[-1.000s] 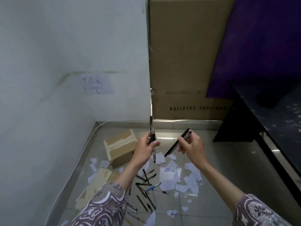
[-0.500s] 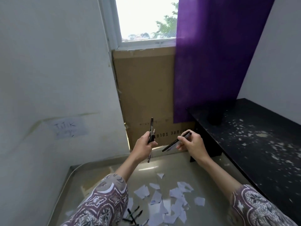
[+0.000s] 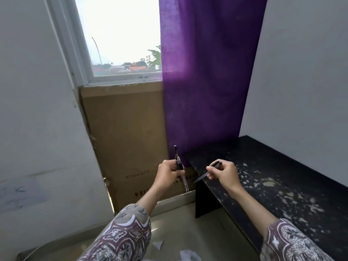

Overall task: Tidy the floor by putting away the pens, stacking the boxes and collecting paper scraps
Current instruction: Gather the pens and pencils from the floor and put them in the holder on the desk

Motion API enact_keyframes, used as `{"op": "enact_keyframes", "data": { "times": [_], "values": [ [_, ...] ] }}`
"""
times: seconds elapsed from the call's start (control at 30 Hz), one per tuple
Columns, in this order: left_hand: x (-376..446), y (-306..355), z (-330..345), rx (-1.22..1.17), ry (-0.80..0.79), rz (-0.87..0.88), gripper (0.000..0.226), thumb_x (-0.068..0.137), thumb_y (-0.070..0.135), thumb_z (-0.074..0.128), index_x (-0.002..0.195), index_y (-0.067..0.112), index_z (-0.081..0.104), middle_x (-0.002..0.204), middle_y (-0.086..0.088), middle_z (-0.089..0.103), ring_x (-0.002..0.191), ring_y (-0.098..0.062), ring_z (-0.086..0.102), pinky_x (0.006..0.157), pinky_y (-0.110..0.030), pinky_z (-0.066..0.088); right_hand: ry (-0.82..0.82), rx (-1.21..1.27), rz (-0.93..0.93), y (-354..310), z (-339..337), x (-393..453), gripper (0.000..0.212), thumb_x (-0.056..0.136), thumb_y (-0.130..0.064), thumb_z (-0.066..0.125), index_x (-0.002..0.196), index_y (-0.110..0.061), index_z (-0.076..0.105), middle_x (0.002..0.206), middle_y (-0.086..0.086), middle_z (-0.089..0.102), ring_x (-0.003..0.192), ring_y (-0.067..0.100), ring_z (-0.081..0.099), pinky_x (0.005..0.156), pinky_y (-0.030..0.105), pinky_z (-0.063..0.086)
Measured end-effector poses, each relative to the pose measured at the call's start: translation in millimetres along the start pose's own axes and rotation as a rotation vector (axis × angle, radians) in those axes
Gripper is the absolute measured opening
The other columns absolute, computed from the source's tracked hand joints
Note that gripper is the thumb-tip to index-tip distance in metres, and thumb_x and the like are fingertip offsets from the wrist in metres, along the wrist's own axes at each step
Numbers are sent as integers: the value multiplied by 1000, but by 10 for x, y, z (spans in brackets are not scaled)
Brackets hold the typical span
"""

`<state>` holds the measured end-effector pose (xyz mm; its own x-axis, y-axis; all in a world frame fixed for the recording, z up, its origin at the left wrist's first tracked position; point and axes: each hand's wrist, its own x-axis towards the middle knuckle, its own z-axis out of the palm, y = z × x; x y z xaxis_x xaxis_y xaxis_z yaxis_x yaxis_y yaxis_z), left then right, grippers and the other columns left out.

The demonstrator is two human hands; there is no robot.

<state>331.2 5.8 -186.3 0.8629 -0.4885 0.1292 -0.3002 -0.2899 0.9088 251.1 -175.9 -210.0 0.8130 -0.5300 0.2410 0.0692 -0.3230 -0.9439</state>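
A window (image 3: 120, 38), a purple curtain (image 3: 203, 81) and a tall cardboard box (image 3: 128, 132) are now faced, where a second ago the littered floor was looked down on; only two paper scraps (image 3: 158, 245) are left in view at the bottom edge. The pens (image 3: 178, 164) are carried upright in the closed grip of the left hand (image 3: 167, 174), and one pen (image 3: 206, 173) is pinched in the right hand (image 3: 224, 173) above the black tabletop (image 3: 282, 185). The gathered pens are judged ready to be put away there.
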Motion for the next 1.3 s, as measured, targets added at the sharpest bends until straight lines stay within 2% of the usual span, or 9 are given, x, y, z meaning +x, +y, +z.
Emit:
{"op": "enact_keyframes", "data": {
  "times": [0.07,0.2,0.33,0.57,0.73,1.03,1.17,1.23,1.3],
  "values": [
    [454,81,261,-31,8,-4,17,80,-6,63,76,11,64,69,1,63,66,-7,59,61,-21,54,36,-27,6,116,-195,394,10,80,-3,68,71,0,65,57,11,66,55,24,65,64,40,57],
    [1011,96,568,-86,115,-45,20,78,-8,64,73,11,63,72,-4,64,70,-15,62,70,-35,57,137,-51,36,259,-419,814,10,80,-2,67,71,-2,65,57,7,64,54,19,66,65,34,57],
    [1560,-15,946,-124,177,-82,27,76,-10,65,68,16,63,73,-7,65,73,-20,63,71,-35,58,212,-77,71,533,-620,1303,7,82,-3,65,75,-2,65,63,10,65,58,20,67,67,30,57],
    [2182,-250,1504,-151,214,-95,15,76,-5,68,77,10,69,74,1,68,72,-6,62,79,-25,53,239,-127,106,1026,-653,1938,7,84,-6,63,78,-4,65,67,9,66,61,17,68,59,16,53],
    [2559,-406,1788,-124,233,-75,14,78,-5,67,82,8,69,77,4,68,74,3,61,70,-7,47,182,-197,100,1338,-535,2249,10,86,-8,61,76,-9,63,66,6,65,64,17,66,62,20,52],
    [2964,-853,2149,-1,83,-129,22,80,-5,63,76,16,63,77,3,66,76,-5,61,70,-13,49,-32,-366,106,1844,-351,2553,9,86,-11,61,77,-10,61,66,0,62,60,7,57,52,13,41],
    [2978,-1095,2222,84,-24,-158,17,79,-4,65,79,13,67,86,-4,69,87,-14,65,77,-20,54,-172,-421,110,1913,-278,2577,8,87,-10,58,80,-10,62,71,-1,59,61,4,52,51,11,41],
    [2995,-1142,2238,146,-73,-136,12,79,-3,65,80,8,68,86,-5,67,83,-11,62,68,-12,48,-229,-425,127,1943,-238,2591,11,87,-7,57,78,-12,62,74,0,61,63,4,55,51,11,43],
    [3019,-1164,2236,237,-132,-120,19,80,0,64,68,14,60,77,0,59,72,-6,53,58,-12,40,-266,-432,141,1964,-204,2597,16,85,-3,57,76,-15,60,74,-3,59,64,1,55,52,11,43]
  ]
}}
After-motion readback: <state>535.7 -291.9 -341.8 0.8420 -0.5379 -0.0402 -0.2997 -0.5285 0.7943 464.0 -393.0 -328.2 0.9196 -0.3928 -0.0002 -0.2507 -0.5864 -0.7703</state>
